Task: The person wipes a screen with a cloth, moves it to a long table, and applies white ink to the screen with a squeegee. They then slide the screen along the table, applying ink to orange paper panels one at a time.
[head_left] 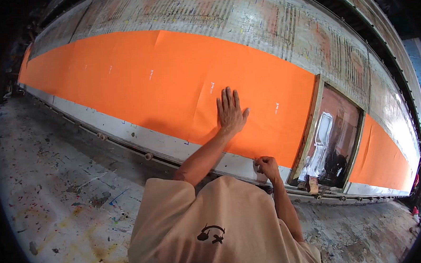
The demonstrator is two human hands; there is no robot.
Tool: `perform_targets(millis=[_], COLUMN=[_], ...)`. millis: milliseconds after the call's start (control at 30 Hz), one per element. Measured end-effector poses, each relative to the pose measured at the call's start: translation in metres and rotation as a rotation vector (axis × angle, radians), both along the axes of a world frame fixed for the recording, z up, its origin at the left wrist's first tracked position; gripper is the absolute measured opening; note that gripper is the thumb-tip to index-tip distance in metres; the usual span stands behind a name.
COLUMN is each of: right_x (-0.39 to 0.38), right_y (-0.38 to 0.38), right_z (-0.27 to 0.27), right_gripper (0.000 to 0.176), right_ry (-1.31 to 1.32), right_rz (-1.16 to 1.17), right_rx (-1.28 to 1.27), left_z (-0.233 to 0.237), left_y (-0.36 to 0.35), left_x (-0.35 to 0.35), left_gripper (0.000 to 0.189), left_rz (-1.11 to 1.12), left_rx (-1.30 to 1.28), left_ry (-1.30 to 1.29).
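A long run of orange sheet material (170, 81) lies along the table, with small white marks repeated across it. My left hand (231, 113) rests flat on the orange surface, fingers stretched out and thumb to the right. At the near edge of the sheet is my right hand (267, 167), its fingers curled and pinched together at the border. The fingertips seem to grip that edge, though the hand partly hides it. To the right of both hands a framed printing screen (308, 126) sits on the table, with white and dark smears on its mesh.
The long table (281, 28) has a stained, worn top behind the sheet. Along its near side runs a rail with knobs (148, 156). A small block (312, 184) is at the frame's near end. More orange sheet (381, 158) lies beyond the frame. Paint spots the floor (81, 200).
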State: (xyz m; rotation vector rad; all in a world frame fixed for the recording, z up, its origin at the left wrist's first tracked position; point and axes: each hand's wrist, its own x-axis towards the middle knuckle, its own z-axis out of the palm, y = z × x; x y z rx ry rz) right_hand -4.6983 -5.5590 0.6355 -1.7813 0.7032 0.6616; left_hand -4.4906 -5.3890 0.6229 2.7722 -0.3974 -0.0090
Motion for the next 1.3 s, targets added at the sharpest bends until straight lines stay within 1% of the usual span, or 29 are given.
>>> perform_targets(millis=[33,67,100,133,167,233,267,333,367,433,467,533,567,600,633,700,733,800,833,867,900,933,967,1000,1033,1100,1167,1267,1300], right_x=[-0.001,-0.003,-0.005,-0.007,-0.007,-0.006,-0.004,-0.01,-0.01,-0.008,-0.008,-0.009,-0.009,-0.009,-0.012,-0.018,-0.02,-0.026,-0.032,-0.036,-0.043,-0.05,-0.058,-0.066,-0.073,-0.086,-0.098,-0.116,-0.124], right_y=[0.001,0.002,0.002,-0.001,-0.004,-0.006,-0.008,-0.011,-0.011,-0.012,-0.01,-0.007,-0.007,-0.008,-0.01,-0.007,-0.005,-0.003,-0.003,-0.002,-0.003,-0.002,-0.002,-0.005,-0.01,-0.016,-0.033,-0.068,-0.081], right_z=[-0.001,-0.002,-0.006,-0.01,-0.014,-0.02,-0.022,-0.025,-0.027,-0.03,-0.029,-0.023,-0.018,-0.025,-0.032,-0.03,-0.028,-0.022,-0.025,-0.028,-0.027,-0.023,-0.018,-0.009,0.0,0.017,0.033,0.059,0.071], right_gripper=[0.037,0.037,0.036,0.036,0.036,0.036,0.035,0.034,0.033,0.032,0.032,0.031,0.031,0.031,0.031,0.031,0.031,0.031,0.031,0.029,0.029,0.027,0.026,0.026,0.026,0.029,0.027,0.029,0.029], right_ry=[-0.012,-0.042,-0.07,-0.079,-0.085,-0.102,-0.086,-0.081,-0.147,-0.23,-0.225,-0.189,-0.16,-0.189,-0.211,-0.227,-0.248,-0.266,-0.274,-0.237,-0.229,-0.267,-0.303,-0.314,-0.307,-0.341,-0.318,-0.286,-0.288], right_rz=[-0.001,-0.057,-0.113,-0.114,-0.099,-0.089,-0.073,-0.07,-0.033,-0.017,-0.041,-0.083,-0.102,-0.062,-0.024,-0.09,-0.102,-0.148,-0.154,-0.11,-0.156,-0.064,0.038,0.051,0.032,0.084,0.084,0.1,0.11], right_rx=[0.003,0.026,0.048,0.05,0.062,0.075,0.077,0.069,0.052,0.018,0.047,0.095,0.113,0.061,0.009,0.018,0.039,0.052,0.068,0.064,0.06,-0.025,-0.11,-0.074,-0.076,-0.121,-0.089,-0.052,-0.066], left_z=[0.003,0.005,0.006,0.006,0.004,-0.009,-0.011,-0.005,0.0,0.02,0.031,0.045,0.038,0.032,0.033,0.041,0.044,0.048,0.047,0.045,0.043,0.04,0.038,0.037,0.038,0.042,0.045,0.042,0.031], left_y=[-0.001,-0.001,-0.001,-0.001,0.002,0.012,0.015,0.017,0.018,0.02,0.018,0.016,0.017,0.017,0.016,0.019,0.02,0.021,0.022,0.023,0.021,0.021,0.022,0.019,0.013,0.007,-0.002,-0.017,-0.018], left_x=[-0.012,-0.024,-0.036,-0.044,-0.042,-0.032,-0.028,-0.021,-0.024,-0.047,-0.058,-0.086,-0.103,-0.117,-0.124,-0.132,-0.134,-0.132,-0.129,-0.126,-0.125,-0.125,-0.124,-0.122,-0.122,-0.126,-0.131,-0.144,-0.151], left_gripper=[0.084,0.084,0.085,0.086,0.086,0.087,0.087,0.091,0.091,0.089,0.089,0.087,0.082,0.078,0.078,0.068,0.068,0.059,0.059,0.057,0.055,0.055,0.053,0.052,0.052,0.052,0.052,0.048,0.042], left_rz=[0.01,0.009,-0.058,-0.124,-0.124,-0.164,-0.173,0.126,0.115,-0.074,-0.101,-0.186,-0.2,-0.22,-0.273,-0.256,-0.299,-0.211,-0.252,-0.213,-0.173,-0.214,-0.179,-0.137,-0.156,-0.104,-0.096,-0.048,-0.028], left_rx=[0.032,0.035,0.003,-0.029,-0.027,-0.319,-0.32,0.022,0.012,0.198,0.189,0.151,0.154,0.157,0.155,0.152,0.161,0.129,0.142,0.151,0.157,0.166,0.131,0.093,0.096,0.14,0.175,0.211,0.092], left_ry=[0.021,0.009,0.05,0.094,0.086,0.146,0.138,-0.051,-0.069,0.079,0.063,0.281,0.252,0.225,0.219,0.354,0.347,0.356,0.353,0.347,0.345,0.355,0.333,0.308,0.313,0.265,0.277,0.254,0.239])
